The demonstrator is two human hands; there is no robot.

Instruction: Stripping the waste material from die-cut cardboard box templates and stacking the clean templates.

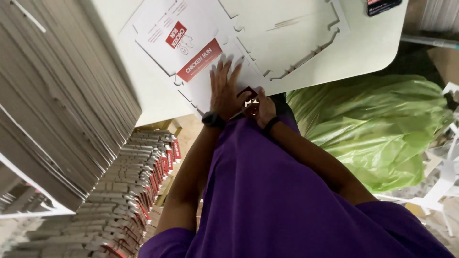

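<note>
A flat, die-cut white cardboard box blank (287,38) with red printed panels lies unfolded on a pale table (373,43). My left hand (224,91) presses flat on its near edge, fingers spread, a dark watch on the wrist. Just right of it, my right hand (263,109) pinches a small red-and-white flap (249,98) of the blank at the table's edge. A dark band circles that wrist. My purple shirt fills the lower part of the view.
A tall stack of flat cardboard blanks (57,95) rises at the left, with more red-edged piles (129,191) below it. A bulging green plastic bag (377,129) sits at the right beside white cardboard scraps (444,181). A dark object (382,5) lies on the table's far corner.
</note>
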